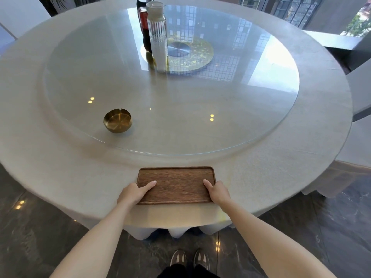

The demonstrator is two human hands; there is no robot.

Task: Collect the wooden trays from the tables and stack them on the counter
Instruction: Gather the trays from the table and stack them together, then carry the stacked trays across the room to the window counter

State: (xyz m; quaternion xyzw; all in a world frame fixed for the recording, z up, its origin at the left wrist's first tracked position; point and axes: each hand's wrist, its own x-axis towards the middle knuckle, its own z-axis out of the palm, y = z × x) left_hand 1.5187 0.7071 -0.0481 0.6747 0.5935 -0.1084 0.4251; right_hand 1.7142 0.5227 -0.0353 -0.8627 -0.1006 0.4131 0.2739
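Thumbs lie flat on top of the tray [176, 184] at both short ends, while the other fingers curl out of sight beneath or beside the rims, so each hand looks to be gripping the tray. The left hand [133, 193] takes the left end, the right hand [217, 192] the right end. The tray is empty and rests flat on the tablecloth at the near edge of the round table [60, 177], just short of the glass turntable [180, 117].

The step in hand seems to be lifting this tray off the table. To do it well, both ends should rise together so the tray stays level, then come straight back toward the body. A brass ashtray [117, 121] and two bottles [154, 35] stand on the glass, well apart from the tray, so nothing crowds the lift. No counter is in view; it must be found after turning away.
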